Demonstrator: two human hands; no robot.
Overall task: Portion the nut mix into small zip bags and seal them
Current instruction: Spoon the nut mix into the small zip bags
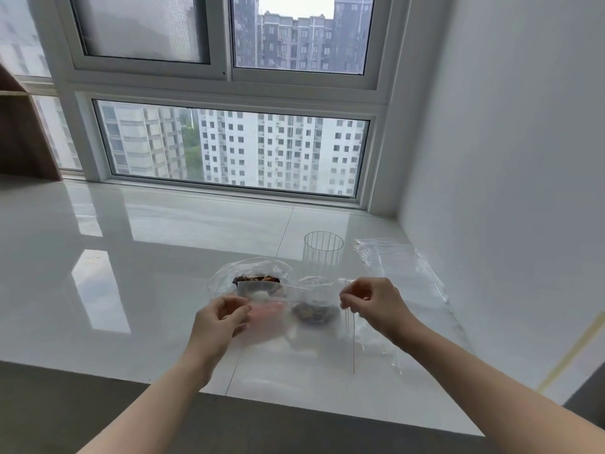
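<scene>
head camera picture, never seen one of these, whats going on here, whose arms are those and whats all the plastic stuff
There is no machine here. One wide-angle camera sits on a person's head and looks forward and down, so the two bare arms are that person's own.

The left hand and right hand each pinch one end of a clear zip bag held up between them. A small heap of nut mix shows inside it.

Behind, on the white ledge under the window, lies a bigger bag of nut mix. To its right stands a ribbed glass, and further right lie empty bags.
</scene>
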